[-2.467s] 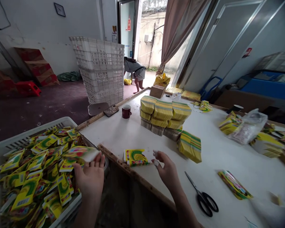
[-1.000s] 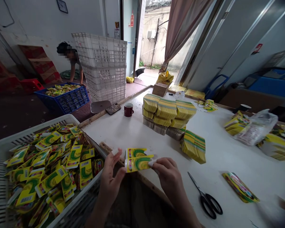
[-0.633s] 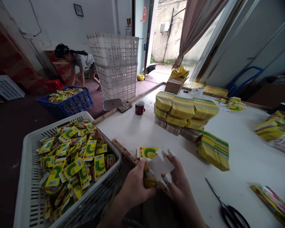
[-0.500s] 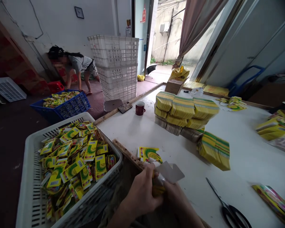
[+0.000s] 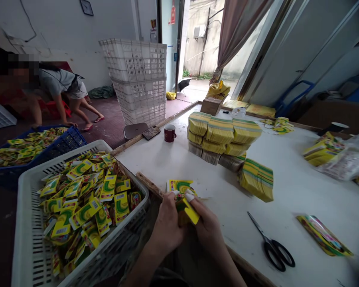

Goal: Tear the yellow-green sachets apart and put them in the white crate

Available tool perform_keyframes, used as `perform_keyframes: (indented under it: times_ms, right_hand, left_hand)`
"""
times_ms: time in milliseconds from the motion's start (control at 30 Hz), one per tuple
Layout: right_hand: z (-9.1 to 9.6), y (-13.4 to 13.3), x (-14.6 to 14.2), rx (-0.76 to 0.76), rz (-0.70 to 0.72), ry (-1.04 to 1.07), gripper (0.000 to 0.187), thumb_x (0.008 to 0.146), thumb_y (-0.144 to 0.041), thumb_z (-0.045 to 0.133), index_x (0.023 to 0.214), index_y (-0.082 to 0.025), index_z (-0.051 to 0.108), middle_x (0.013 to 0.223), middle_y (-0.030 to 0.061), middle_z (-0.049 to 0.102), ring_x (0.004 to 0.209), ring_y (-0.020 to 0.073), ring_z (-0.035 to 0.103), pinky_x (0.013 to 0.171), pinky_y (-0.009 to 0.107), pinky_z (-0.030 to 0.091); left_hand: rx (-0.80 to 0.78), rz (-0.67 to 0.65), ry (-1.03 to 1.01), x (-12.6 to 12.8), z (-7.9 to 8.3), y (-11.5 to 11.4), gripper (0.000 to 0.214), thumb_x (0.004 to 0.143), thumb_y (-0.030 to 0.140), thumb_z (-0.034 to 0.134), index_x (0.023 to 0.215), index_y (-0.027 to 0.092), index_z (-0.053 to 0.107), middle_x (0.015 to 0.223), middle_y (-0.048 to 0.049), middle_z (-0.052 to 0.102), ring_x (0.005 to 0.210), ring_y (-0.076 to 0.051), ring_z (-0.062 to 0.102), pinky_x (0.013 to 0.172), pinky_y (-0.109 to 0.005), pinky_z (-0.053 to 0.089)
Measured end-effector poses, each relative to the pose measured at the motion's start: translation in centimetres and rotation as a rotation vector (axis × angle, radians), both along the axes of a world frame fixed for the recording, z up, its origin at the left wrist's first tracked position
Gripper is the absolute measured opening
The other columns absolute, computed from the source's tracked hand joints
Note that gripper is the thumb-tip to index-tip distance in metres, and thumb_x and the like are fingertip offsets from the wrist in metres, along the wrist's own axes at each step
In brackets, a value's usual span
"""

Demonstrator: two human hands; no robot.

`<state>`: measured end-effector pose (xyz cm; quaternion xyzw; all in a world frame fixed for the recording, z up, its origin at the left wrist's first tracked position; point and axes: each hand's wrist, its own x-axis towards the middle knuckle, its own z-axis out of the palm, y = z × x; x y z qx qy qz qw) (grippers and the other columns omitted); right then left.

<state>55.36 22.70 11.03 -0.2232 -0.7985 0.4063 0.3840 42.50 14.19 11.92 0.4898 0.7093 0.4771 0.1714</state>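
My left hand [image 5: 166,227] and my right hand [image 5: 208,227] are closed together on one small yellow packet [image 5: 189,210], held just off the near edge of the white table [image 5: 287,191]. Right behind my fingers a small pile of yellow-green packets [image 5: 181,186] lies on the table. To my left stands a white crate [image 5: 24,223] heaped with several loose yellow-green packets [image 5: 89,199]. Black scissors [image 5: 272,249] lie on the table to the right of my right hand.
Stacked bundles of flat yellow packets [image 5: 224,139] sit mid-table, with a red mug [image 5: 169,133] and a phone [image 5: 151,132] near the far-left edge. A person [image 5: 56,91] bends over a blue crate [image 5: 30,149] of packets. Empty white crates [image 5: 137,79] are stacked behind.
My left hand took a packet from the white crate and brought it to my right hand. Both hands then worked it at the table edge. The person dragged the blue crate nearer.
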Motion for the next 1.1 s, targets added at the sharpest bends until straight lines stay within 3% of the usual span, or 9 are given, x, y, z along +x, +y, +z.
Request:
perform_keyframes:
  times_ms: [67,200,400,500,667,767,933,1000,1100]
  right_hand:
    - [-0.2,0.5,0.2,0.066,-0.029,-0.033,0.052,0.089,-0.011,0.050,0.138,-0.026,0.052,0.143,0.0118,0.053,0.132,0.0277,0.050,0.104,0.046,0.046]
    - [0.0,0.8,0.3,0.153,0.121,-0.199,0.053,0.088,-0.008,0.047,0.137,-0.025,0.053,0.151,0.0145,0.042,0.133,0.0286,0.047,0.098,0.041,0.051]
    - [1.7,2.3,0.7,0.190,0.217,-0.290,0.027,0.090,-0.017,0.054,0.113,-0.024,0.067,0.137,0.0150,0.055,0.119,0.0270,0.061,0.092,0.037,0.054]
    - [2.1,2.7,0.9,0.169,0.300,-0.298,0.021,0.089,-0.020,0.059,0.109,-0.024,0.066,0.132,0.0139,0.057,0.115,0.0252,0.062,0.092,0.036,0.054]
    - [0.4,1.1,-0.5,-0.038,0.151,-0.131,0.038,0.089,-0.020,0.054,0.126,-0.022,0.047,0.137,0.0164,0.051,0.129,0.0270,0.051,0.097,0.041,0.051]
    - [-0.7,1.5,-1.2,-0.151,0.129,-0.047,0.064,0.088,-0.027,0.059,0.142,-0.022,0.025,0.140,0.0183,0.049,0.118,0.0252,0.061,0.092,0.039,0.055]
    - [-1.4,5.4,-1.4,0.070,-0.195,-0.328,0.041,0.083,-0.014,0.054,0.123,-0.016,0.052,0.117,0.0158,0.065,0.109,0.0293,0.061,0.094,0.048,0.049]
    - [-1.7,6.2,-1.7,0.080,-0.223,-0.373,0.042,0.075,-0.003,0.052,0.116,-0.016,0.058,0.110,0.0154,0.067,0.104,0.0305,0.061,0.091,0.049,0.048]
    - [-2.2,6.1,-2.3,0.084,-0.227,-0.410,0.047,0.068,0.006,0.049,0.105,-0.019,0.062,0.099,0.0116,0.068,0.093,0.0271,0.061,0.086,0.042,0.048]
  left_hand:
    - [-0.014,0.054,0.003,-0.6,0.4,-0.2,0.052,0.064,0.014,0.066,0.114,0.021,0.052,0.114,-0.0125,0.060,0.112,-0.034,0.056,0.096,-0.050,0.043]
    - [-0.046,0.006,0.009,-2.2,1.8,-0.7,0.047,0.066,0.029,0.074,0.110,0.022,0.058,0.105,-0.0100,0.067,0.100,-0.032,0.063,0.088,-0.044,0.048]
    - [-0.118,-0.052,0.050,-3.8,2.4,-1.2,0.056,0.059,0.031,0.080,0.112,0.024,0.063,0.107,-0.0082,0.071,0.098,-0.031,0.066,0.086,-0.040,0.050]
    - [-0.143,-0.085,0.082,-4.0,2.4,-1.2,0.059,0.057,0.029,0.081,0.112,0.024,0.063,0.108,-0.0077,0.071,0.098,-0.031,0.066,0.087,-0.040,0.050]
    - [-0.117,-0.030,0.027,-3.0,2.4,-0.7,0.050,0.065,0.033,0.077,0.111,0.021,0.062,0.102,-0.0079,0.070,0.094,-0.029,0.065,0.083,-0.038,0.051]
    - [0.042,0.049,-0.305,-2.9,1.9,-0.4,0.050,0.064,0.034,0.079,0.109,0.022,0.060,0.099,-0.0048,0.069,0.088,-0.023,0.065,0.079,-0.033,0.052]
    - [0.639,0.556,-1.191,-4.5,1.1,-0.2,0.059,0.081,0.066,0.053,0.118,0.021,0.052,0.109,-0.0104,0.064,0.095,-0.021,0.066,0.081,-0.035,0.056]
    - [0.624,0.578,-1.390,-4.8,1.0,-0.2,0.063,0.087,0.066,0.041,0.127,0.017,0.048,0.114,-0.0147,0.061,0.103,-0.023,0.065,0.086,-0.039,0.055]
    - [0.468,0.512,-1.464,-4.2,0.6,-0.2,0.052,0.093,0.055,0.040,0.124,0.015,0.052,0.110,-0.0143,0.063,0.094,-0.020,0.067,0.077,-0.034,0.057]
